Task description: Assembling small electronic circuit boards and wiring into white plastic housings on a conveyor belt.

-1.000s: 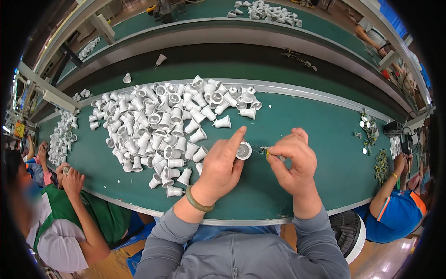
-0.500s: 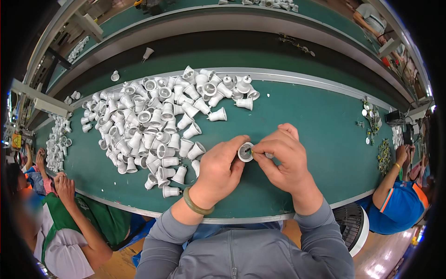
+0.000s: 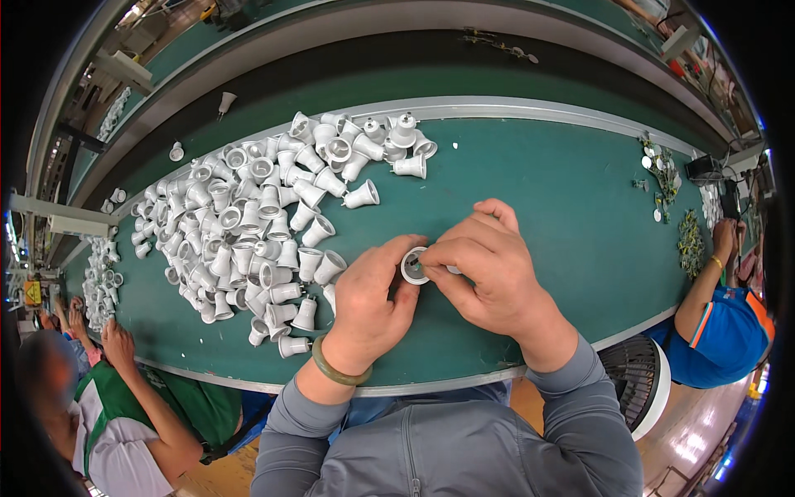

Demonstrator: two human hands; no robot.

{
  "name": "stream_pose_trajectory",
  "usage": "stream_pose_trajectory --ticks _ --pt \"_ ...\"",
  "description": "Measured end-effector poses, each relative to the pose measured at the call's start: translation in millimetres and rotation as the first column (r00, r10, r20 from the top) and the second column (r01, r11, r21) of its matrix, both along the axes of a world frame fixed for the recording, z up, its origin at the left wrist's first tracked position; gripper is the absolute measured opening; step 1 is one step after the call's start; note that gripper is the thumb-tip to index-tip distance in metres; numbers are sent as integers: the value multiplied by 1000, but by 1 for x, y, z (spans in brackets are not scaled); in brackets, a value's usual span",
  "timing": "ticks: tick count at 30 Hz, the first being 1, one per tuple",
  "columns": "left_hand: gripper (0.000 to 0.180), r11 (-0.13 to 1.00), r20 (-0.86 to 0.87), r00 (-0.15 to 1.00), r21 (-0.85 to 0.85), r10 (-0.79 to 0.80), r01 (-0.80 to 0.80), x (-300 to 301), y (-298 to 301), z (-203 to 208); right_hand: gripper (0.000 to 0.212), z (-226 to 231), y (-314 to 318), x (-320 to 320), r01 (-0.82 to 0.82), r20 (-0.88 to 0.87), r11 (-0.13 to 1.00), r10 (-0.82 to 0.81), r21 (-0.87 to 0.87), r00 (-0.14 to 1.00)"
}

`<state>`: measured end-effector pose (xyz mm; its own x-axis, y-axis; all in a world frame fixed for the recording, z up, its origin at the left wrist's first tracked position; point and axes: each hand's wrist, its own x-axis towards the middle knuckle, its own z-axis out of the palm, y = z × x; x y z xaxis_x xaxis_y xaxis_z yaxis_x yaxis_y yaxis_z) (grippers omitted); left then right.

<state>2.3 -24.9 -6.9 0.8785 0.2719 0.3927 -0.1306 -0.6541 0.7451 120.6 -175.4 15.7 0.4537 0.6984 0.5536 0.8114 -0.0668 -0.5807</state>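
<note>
My left hand (image 3: 370, 305), with a green bangle on the wrist, grips a white bell-shaped lamp housing (image 3: 405, 273), its round opening turned up. A small dark and greenish bit shows inside that opening. Thumb and forefinger of my right hand (image 3: 493, 272) are pinched together at the rim. What they hold is mostly hidden; a small pale edge shows below the fingers. Left of my hands spreads a big heap of similar white lamp housings (image 3: 251, 217), lying at all angles, several with pins at the narrow end.
Small circuit boards with wires (image 3: 664, 176) lie at the far right, beside a yellowish clump of small parts (image 3: 691, 244). A raised metal rail (image 3: 530, 108) edges the green table (image 3: 530, 174). Co-workers sit left and right. A fan (image 3: 638, 385) stands by my right side.
The whole view has shifted, moving the table and heap left and up in the picture. My hands keep their hold; the right fingertips now cover more of the housing's opening.
</note>
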Motion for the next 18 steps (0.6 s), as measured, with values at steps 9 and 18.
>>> stream_pose_trajectory --ticks 9,18 --pt "37 1000 -33 999 -13 7 -8 -2 -1 3 14 2 4 -1 17 -53 999 -15 48 999" --pt "40 1000 116 993 -14 5 -3 4 -4 3 13 0 2 -1 27 85 999 -30 27 996"
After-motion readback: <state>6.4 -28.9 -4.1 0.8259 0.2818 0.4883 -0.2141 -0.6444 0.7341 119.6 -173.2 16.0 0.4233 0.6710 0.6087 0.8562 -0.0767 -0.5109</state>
